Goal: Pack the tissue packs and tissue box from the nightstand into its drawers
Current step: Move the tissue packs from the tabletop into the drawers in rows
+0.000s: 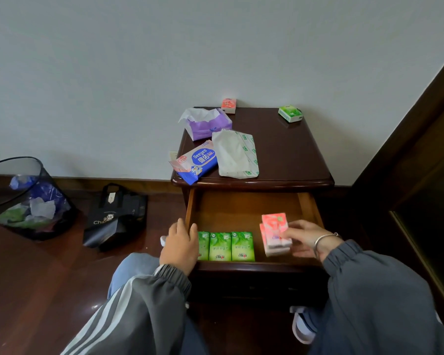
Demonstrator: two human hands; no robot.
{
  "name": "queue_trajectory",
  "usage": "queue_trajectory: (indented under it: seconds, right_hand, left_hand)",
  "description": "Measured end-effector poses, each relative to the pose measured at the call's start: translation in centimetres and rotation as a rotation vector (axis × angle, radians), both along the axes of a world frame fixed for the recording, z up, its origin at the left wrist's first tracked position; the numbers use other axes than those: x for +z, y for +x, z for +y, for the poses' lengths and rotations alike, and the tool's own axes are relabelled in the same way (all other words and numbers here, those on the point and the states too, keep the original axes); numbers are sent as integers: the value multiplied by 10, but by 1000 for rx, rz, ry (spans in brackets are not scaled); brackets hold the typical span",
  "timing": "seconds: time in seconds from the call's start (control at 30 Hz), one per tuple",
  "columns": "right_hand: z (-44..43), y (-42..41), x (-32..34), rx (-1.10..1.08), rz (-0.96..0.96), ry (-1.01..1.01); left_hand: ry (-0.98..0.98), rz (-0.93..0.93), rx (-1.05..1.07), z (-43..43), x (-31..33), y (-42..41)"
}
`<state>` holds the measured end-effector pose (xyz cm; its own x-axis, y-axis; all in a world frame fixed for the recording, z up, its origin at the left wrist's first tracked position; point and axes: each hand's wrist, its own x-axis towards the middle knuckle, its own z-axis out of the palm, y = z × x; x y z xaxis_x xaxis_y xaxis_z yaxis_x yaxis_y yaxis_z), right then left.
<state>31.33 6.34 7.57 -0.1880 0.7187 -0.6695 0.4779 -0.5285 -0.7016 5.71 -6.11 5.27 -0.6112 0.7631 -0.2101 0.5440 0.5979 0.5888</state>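
Observation:
The top drawer (244, 208) of the dark wood nightstand (287, 149) is pulled out. Three green tissue packs (226, 245) lie in a row along its front. At the drawer's right, my right hand (303, 239) pinches the top pack of a small stack of pink tissue packs (274, 233). My left hand (180, 243) rests on the drawer's left front corner, next to the green packs. On the nightstand lie a purple tissue pack (207, 123), a blue wipes pack (196, 162), a white soft pack (235, 155), a pink pack (228, 105) and a green pack (290, 113).
A black mesh bin (26, 198) with rubbish stands on the floor at the left, beside a black bag (113, 216). Dark furniture (420, 175) rises close on the right. My knees flank the drawer front.

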Motion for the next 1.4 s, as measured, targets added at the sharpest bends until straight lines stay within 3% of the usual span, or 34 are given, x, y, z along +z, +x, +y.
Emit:
queue_trajectory:
  seconds: [0.07,0.17,0.23,0.5,0.73,0.87,1.03,1.13,1.27,1.4]
  right_hand:
    - [-3,-5,-11,98,-133,8]
    - [-4,-16,-23,438,-447,106]
    - [-5,-22,-23,519,-543,153]
    - [-14,-41,-23,522,-441,333]
    - [-11,-29,-16,590,-363,247]
    - [-8,-21,0,550,-348,426]
    - [25,-4,37,260,-186,810]
    - [70,2,49,175,-267,991]
    - [147,-8,47,249,-486,966]
    - [213,-35,39,364,-675,869]
  left_hand:
    - [-101,36,-39,0,-7,4]
    - [-119,126,-36,1,-8,6]
    - [-126,166,-37,0,-8,7]
    - [-125,191,-37,-2,-3,11]
    - [-138,189,-43,-2,-1,12]
    - [-153,122,-69,-1,-5,5]
    - [58,33,-32,8,3,-14]
    - [285,130,-69,26,26,-25]
    - [477,189,-139,80,67,-38]
    - [521,241,-269,158,100,-51]
